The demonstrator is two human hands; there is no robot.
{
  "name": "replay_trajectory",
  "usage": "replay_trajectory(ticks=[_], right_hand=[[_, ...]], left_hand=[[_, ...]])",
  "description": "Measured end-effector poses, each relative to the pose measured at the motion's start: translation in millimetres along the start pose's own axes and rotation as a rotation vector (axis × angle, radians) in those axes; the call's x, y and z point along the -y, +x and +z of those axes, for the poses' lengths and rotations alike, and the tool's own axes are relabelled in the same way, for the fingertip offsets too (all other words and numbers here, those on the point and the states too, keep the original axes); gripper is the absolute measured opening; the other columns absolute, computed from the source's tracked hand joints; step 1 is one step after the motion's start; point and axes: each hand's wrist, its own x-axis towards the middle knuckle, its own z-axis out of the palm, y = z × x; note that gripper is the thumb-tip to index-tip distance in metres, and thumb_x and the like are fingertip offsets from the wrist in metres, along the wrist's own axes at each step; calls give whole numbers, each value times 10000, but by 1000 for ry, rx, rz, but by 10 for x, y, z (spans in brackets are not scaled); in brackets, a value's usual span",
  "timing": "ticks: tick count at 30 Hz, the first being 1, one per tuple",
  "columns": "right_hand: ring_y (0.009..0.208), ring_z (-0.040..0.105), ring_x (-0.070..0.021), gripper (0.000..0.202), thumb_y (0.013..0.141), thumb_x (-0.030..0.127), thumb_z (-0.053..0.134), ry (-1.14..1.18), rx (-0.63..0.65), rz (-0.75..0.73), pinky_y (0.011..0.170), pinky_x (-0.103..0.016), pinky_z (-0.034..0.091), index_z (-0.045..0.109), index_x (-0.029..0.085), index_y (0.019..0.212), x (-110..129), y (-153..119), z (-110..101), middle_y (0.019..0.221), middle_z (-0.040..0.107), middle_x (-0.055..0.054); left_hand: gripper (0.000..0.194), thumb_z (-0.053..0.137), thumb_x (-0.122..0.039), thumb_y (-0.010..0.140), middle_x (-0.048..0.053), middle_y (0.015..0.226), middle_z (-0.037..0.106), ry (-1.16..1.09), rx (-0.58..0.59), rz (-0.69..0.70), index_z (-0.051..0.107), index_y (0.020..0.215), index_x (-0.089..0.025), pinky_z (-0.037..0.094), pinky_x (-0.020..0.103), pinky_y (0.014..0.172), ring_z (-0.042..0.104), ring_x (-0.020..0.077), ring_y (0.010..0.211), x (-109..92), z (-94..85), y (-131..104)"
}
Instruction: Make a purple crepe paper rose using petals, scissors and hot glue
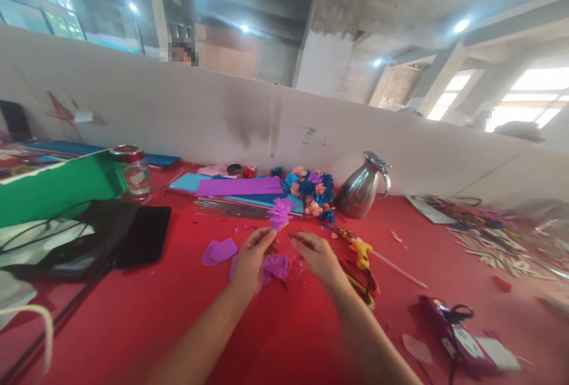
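My left hand (255,254) is closed in a pinch at the base of a purple paper flower (280,212), whose ruffled petals stand above the fingertips. To its right, my right hand (313,252) hovers close by with fingers bent and slightly apart; nothing shows in it. Purple crepe paper pieces (219,252) lie on the red table left of my hands, and another purple piece (276,268) lies under and between them, partly hidden by my left hand. A yellow glue gun (361,253) rests just beyond my right hand.
Behind the flower are stacked paper sheets (240,186), a bunch of blue, pink and purple paper flowers (313,189) and a steel jug (359,188). A glass jar (136,175) and black phone (143,236) stand left. A purple power strip (457,334) with cords lies right.
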Motion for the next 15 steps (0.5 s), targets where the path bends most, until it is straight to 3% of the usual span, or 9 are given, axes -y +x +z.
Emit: replay_trajectory(ticks=[2, 5, 11, 15], right_hand=[[738, 629, -188, 286, 703, 417, 668, 292, -2, 91, 665, -297, 480, 743, 205, 881, 28, 14, 237, 826, 722, -46], [662, 597, -156, 251, 627, 395, 751, 528, -66, 157, 635, -272, 460, 744, 182, 760, 18, -12, 388, 699, 691, -25], [611, 573, -132, 188, 615, 349, 783, 760, -70, 201, 629, -264, 454, 733, 186, 694, -61, -90, 357, 641, 662, -3], [593, 555, -114, 174, 601, 329, 800, 867, -46, 272, 606, -239, 446, 715, 185, 651, -108, -88, 330, 620, 646, 10]], left_hand=[[258, 813, -315, 552, -32, 599, 627, -1, 22, -17, 662, 696, -164, 406, 196, 520, 531, 81, 522, 5, 26, -33], [254, 813, -316, 549, -28, 618, 638, 22, 36, -26, 662, 684, -162, 440, 211, 553, 565, 97, 551, 18, 52, -69], [210, 784, -314, 590, 0, 665, 678, 103, 63, -48, 673, 684, -162, 492, 255, 618, 621, 133, 592, 69, 71, -107], [209, 786, -312, 579, 16, 655, 687, 131, 58, -89, 668, 660, -160, 478, 244, 560, 619, 139, 569, 81, 74, -109]])
